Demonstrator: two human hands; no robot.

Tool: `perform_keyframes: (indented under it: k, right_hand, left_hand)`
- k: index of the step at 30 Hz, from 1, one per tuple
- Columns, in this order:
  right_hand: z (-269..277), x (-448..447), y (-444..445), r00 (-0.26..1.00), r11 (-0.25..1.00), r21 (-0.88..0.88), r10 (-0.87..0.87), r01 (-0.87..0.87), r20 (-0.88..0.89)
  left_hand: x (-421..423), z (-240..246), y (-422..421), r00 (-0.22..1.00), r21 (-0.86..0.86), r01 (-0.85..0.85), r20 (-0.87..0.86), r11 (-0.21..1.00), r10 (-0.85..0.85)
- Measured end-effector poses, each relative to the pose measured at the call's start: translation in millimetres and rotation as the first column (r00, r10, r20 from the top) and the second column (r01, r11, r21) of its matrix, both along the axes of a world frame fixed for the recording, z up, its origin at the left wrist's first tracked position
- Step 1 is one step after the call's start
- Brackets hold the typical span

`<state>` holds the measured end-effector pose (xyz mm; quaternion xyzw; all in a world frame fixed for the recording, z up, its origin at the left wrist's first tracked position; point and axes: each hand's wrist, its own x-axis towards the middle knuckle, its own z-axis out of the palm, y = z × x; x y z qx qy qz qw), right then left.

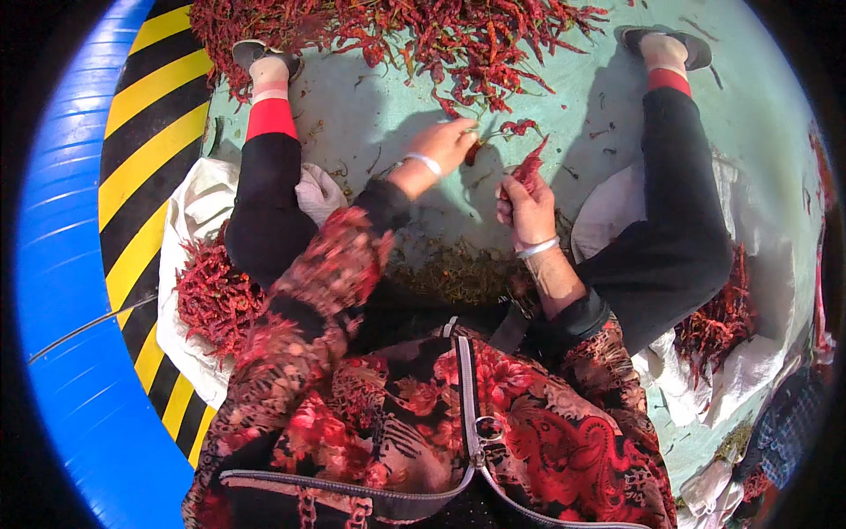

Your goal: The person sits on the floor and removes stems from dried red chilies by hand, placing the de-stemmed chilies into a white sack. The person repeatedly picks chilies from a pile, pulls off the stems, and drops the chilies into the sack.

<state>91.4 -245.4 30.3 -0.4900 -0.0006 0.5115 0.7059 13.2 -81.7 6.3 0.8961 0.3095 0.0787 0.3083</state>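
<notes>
My right hand (531, 206) is closed around a few dried red chillies (531, 164), whose tips stick up past the thumb. To its left, my left hand (444, 151) reaches over the green floor with fingertips drawn together, slightly blurred. A dark red chilli (472, 153) shows just under those fingertips; whether they grip it is unclear. Another loose chilli (519, 127) lies on the floor between the hands and the large heap of dried chillies (462, 40) ahead. Scattered bits of stem surround both hands.
A pile of brownish stems (462, 271) lies between my legs. White woven sacks holding chillies stand on my left (198, 175) and right (770, 284). Beyond the left sack run a yellow-black striped border (149, 244) and a blue surface (66, 297). Another person's checked clothing (786, 423) shows at lower right.
</notes>
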Motion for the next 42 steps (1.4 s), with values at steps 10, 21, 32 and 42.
perform_keyframes:
  k: [10, 21, 32, 42]
  right_hand:
    - [-12.3, -14.6, -4.0, 0.984, 0.996, 0.058, 0.053, -0.064, 0.172]
    - [4.0, -20.0, 11.3, 0.920, 0.991, 0.122, 0.009, -0.061, 0.391]
    - [-25.5, -19.8, 10.0, 0.773, 0.972, -0.055, 0.216, -0.229, 0.596]
    - [2.6, 4.4, -0.2, 0.975, 0.997, -0.025, 0.078, -0.075, 0.206]
  left_hand:
    - [-30.8, 19.3, -20.5, 0.932, 0.075, -0.160, 0.339, 0.984, 0.126]
    - [-40.3, 27.1, -68.1, 0.890, -0.448, -0.005, 0.406, 0.894, 0.208]
    - [-47.4, 50.5, -61.2, 0.812, -0.376, 0.543, 0.463, 0.751, -0.356]
    - [-45.5, 44.1, -5.0, 0.985, -0.138, 0.159, -0.044, 0.978, -0.166]
